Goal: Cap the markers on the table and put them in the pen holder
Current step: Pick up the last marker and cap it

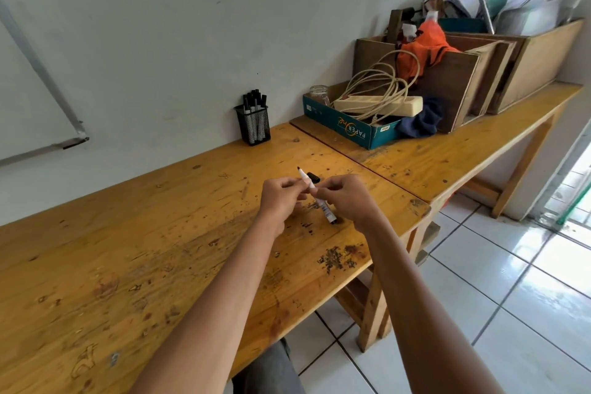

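Noting one marker (323, 205), uncapped: white barrel, small black nib at the far-left end, printed band low on the barrel, black rear end. Tilted, nib up and away, rear end down close to the counter (160, 217); contact with the wood not resolvable. Short black cap (313, 177) off the marker, just right of the barrel's nib end and roughly parallel to it.

For the left hand (280, 198): forearm reaching in from the near edge, fingers curled, fingertips pinching the barrel a little below the nib. For the right hand (347, 200): forearm in from the near right, fingers curled, fingertips gripping the cap, cap sticking out on their far side. Contact of the right fingers with the barrel passing under them: cannot tell. Both hands raised above the counter, backs toward the camera, fingertips almost meeting.

Marker between the two hands, upper part at the fingertips, lower part showing in the gap below, nearer the right hand. Cap and nib near each other but apart.

Black mesh pen holder (255, 126) standing at the far edge of the counter by the wall, well beyond the hands and slightly left, holding several black-capped markers (254, 98). Further right, on the adjoining counter (447, 150): blue cardboard box (345, 129) with a cream power strip (380, 105) and coiled cable.
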